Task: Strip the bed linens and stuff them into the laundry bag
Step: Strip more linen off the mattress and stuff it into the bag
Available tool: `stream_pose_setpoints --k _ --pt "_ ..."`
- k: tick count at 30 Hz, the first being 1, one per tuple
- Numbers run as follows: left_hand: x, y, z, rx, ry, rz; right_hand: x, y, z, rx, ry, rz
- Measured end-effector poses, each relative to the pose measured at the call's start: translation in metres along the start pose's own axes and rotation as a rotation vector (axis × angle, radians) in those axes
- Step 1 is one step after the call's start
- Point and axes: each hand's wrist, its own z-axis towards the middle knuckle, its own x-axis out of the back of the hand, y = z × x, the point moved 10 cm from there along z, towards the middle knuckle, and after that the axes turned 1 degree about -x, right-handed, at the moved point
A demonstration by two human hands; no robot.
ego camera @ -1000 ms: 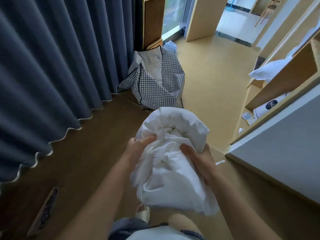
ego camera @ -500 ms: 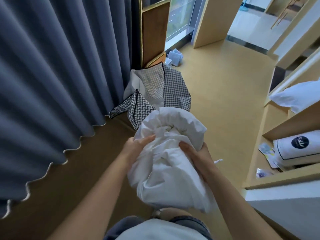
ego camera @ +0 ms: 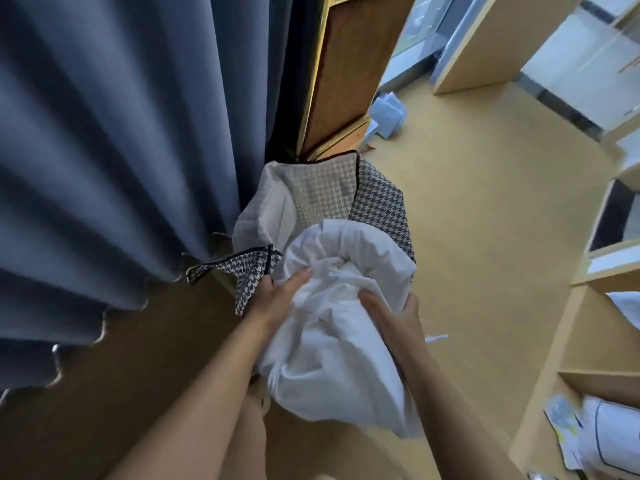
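Observation:
I hold a rolled bundle of white bed linen (ego camera: 339, 327) in front of me with both hands. My left hand (ego camera: 277, 292) grips its left side and my right hand (ego camera: 391, 310) grips its right side. Just beyond the bundle stands the houndstooth laundry bag (ego camera: 377, 206) on the floor, its mouth open and pale lining showing. The bundle's far end overlaps the bag's near rim, hiding part of the opening. One flap of the bag (ego camera: 242, 271) sticks out to the left beside my left hand.
A heavy blue curtain (ego camera: 131, 140) hangs close on the left. A dark wooden cabinet (ego camera: 349, 67) stands behind the bag. Light wooden shelves (ego camera: 595, 341) line the right side, with white items on them. Folded pale cloths (ego camera: 386, 116) lie on the yellow floor (ego camera: 485, 188).
I have walked closer to the laundry bag, carrying the bundle forward. The bag, farther ahead before, now lies directly under the bundle's far end. My grip has not changed.

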Motion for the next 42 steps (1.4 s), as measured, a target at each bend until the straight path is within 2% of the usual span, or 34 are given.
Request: stream_pose_setpoints --k 4,11,13,15,19,21,23,25,27,30,34,37,42 --pt "-0.018 -0.003 0.114 0.126 0.035 -0.001 -0.032 -0.009 0.123 -0.037 -0.046 -0.109" --pt "-0.012 -0.046 0.297 0.241 0.153 0.121 -0.105 0.028 0.297 -0.147 -0.126 -0.216" --pt "-0.020 -0.050 0.332 0.258 0.122 0.179 -0.114 0.037 0.329 -0.185 -0.127 -0.221" --pt "-0.032 -0.031 0.354 0.216 0.071 0.252 -0.116 0.049 0.363 -0.230 -0.123 -0.149" --pt "-0.035 -0.008 0.399 0.137 0.048 0.315 -0.148 0.098 0.407 -0.500 -0.206 -0.113" --pt "-0.030 -0.009 0.412 0.082 0.062 0.395 -0.166 0.131 0.427 -0.570 -0.217 -0.072" --pt "-0.030 -0.037 0.421 0.089 0.028 0.624 -0.183 0.138 0.426 -0.569 -0.204 0.004" --pt "-0.032 -0.083 0.419 0.189 -0.083 0.914 -0.202 0.145 0.414 -0.567 -0.240 0.007" --pt "-0.025 -0.125 0.409 0.305 -0.190 1.191 -0.215 0.158 0.405 -0.519 -0.301 -0.108" --pt "0.002 -0.170 0.397 0.459 -0.246 1.421 -0.229 0.165 0.390 -0.372 -0.408 -0.413" --pt "0.015 -0.187 0.400 0.373 -0.235 1.669 -0.242 0.172 0.380 -0.218 -0.515 -0.607" --pt "0.007 -0.193 0.420 0.175 -0.246 1.703 -0.263 0.183 0.379 -0.157 -0.607 -0.733" --pt "-0.002 -0.228 0.454 0.085 -0.296 1.619 -0.295 0.206 0.387 -0.111 -0.651 -0.757"
